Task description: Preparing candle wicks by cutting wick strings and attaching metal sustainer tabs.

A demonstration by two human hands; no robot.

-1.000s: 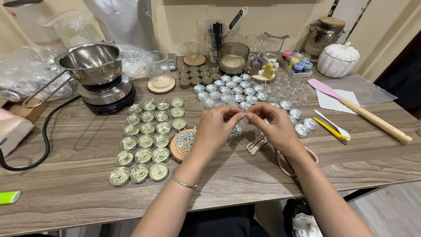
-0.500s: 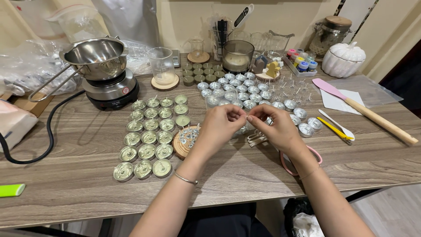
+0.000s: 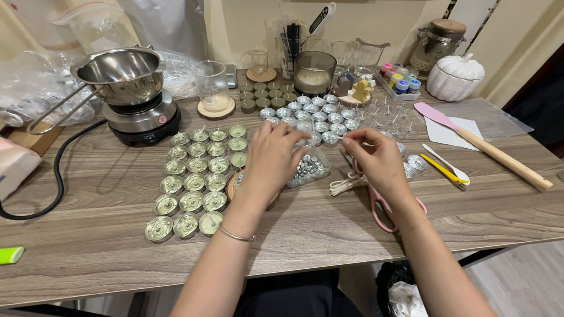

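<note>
- Wick (image 3: 348, 141) pinched in right hand (image 3: 376, 161) fingertips, above scissors (image 3: 385, 206).
- Left hand (image 3: 271, 158) open, fingers spread over tray (image 3: 311, 170) of wick tabs.
- Empty cups (image 3: 317, 120) just beyond both hands.

Even, warm indoor light, soft shadows, sharp focus, slight wide-angle bending at the edges

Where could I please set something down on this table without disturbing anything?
Bare wood lies along the near table edge, between the green marker and the left hand, and below the spatula. The middle, around the tealight cups, is crowded.
</note>
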